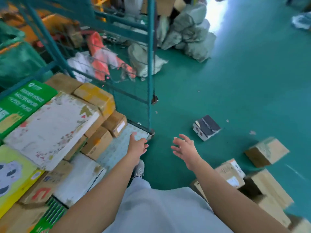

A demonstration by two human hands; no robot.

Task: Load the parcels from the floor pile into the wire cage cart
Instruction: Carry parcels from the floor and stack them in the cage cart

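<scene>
The teal wire cage cart [149, 68] stands at the left, stacked with parcels: a flat white box [50, 128], a green box [25, 101], brown cartons [96, 96]. On the green floor to the right lie a small black-and-white box [206, 127], a tilted brown carton [266, 151] and a pile of cartons [262, 187]. My left hand [137, 145] hovers over the cart's front corner, fingers relaxed, holding nothing. My right hand [184, 149] is spread above the floor, empty, left of the small black-and-white box.
Grey sacks [188, 36] are heaped behind the cart. White and orange bags [99, 59] lie beyond the cage wire. My shoe [138, 169] stands by the cart's corner wheel. Bare green floor [235, 81] stretches ahead to the right.
</scene>
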